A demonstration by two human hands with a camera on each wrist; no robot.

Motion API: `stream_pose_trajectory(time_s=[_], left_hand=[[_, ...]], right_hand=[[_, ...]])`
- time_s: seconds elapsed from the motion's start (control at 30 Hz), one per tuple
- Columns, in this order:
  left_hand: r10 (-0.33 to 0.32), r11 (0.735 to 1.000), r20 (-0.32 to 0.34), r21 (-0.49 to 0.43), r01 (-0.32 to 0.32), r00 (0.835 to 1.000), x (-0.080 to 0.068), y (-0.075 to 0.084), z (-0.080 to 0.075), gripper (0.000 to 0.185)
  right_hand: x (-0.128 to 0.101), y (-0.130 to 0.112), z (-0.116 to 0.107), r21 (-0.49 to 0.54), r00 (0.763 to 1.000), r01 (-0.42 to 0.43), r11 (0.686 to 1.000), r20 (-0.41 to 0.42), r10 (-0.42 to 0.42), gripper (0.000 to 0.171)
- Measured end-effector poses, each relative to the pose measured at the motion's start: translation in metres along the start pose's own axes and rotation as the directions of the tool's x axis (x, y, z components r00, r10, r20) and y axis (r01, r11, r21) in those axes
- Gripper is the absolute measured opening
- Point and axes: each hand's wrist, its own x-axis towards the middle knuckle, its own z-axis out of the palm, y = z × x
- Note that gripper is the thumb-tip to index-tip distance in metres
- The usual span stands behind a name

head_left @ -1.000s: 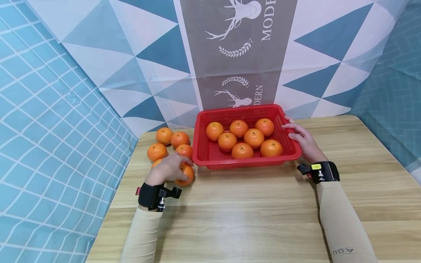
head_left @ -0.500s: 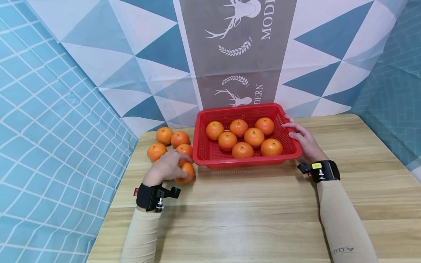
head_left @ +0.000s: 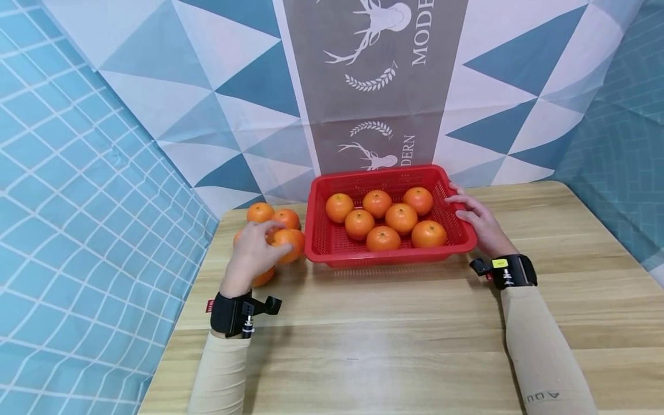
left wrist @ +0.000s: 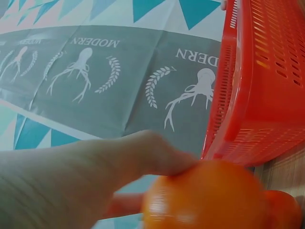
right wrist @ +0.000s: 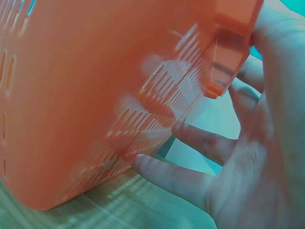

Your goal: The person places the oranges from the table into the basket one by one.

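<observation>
Gripping one orange (head_left: pixel 287 243) with curled fingers, the left hand (head_left: pixel 254 251) holds it lifted just beside the left wall of the red basket (head_left: pixel 316 230). In the left wrist view that same orange (left wrist: pixel 205 198) fills the lower frame under the thumb, with the basket's slotted side (left wrist: pixel 252 95) close on the right. Around the hand, more loose oranges lie on the wooden table (head_left: pixel 389 323): one at the far corner of the group (head_left: pixel 260 212), one next to it (head_left: pixel 287 217), and one partly hidden under the palm (head_left: pixel 263 277). Across the basket, the right hand (head_left: pixel 477 222) rests against the right rim with fingers spread and nearly straight; the right wrist view shows its fingers (right wrist: pixel 190 138) touching the outer wall (right wrist: pixel 95 95) without wrapping round it. Seven oranges sit inside the basket, among them the middle one (head_left: pixel 400 218). Behind the table hangs a patterned cloth backdrop (head_left: pixel 373 86) with deer prints.
</observation>
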Motion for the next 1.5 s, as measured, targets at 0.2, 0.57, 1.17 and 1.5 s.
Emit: stream_pose_trajectory(time_s=[0.2, 0.57, 1.17, 1.5], left_hand=[[-0.069, 0.992, -0.164, -0.116, 0.050, 0.984, -0.002, 0.006, 0.002, 0.055], [-0.011, 0.982, -0.383, -0.180, -0.063, 0.924, 0.005, 0.018, 0.005, 0.050], [0.117, 0.953, -0.413, -0.209, -0.219, 0.903, 0.042, 0.042, 0.022, 0.052], [0.224, 0.942, -0.340, -0.163, -0.292, 0.913, 0.051, 0.054, 0.039, 0.052]], right_hand=[[0.000, 0.001, 0.001, -0.010, 1.000, 0.000, 1.000, -0.002, 0.000, 0.043], [0.001, -0.001, 0.000, -0.008, 1.000, 0.004, 1.000, -0.006, -0.004, 0.043], [0.001, 0.000, 0.002, 0.029, 1.000, 0.006, 1.000, 0.004, -0.006, 0.040], [-0.001, 0.002, 0.002, -0.014, 0.999, 0.034, 0.999, -0.005, -0.034, 0.039]])
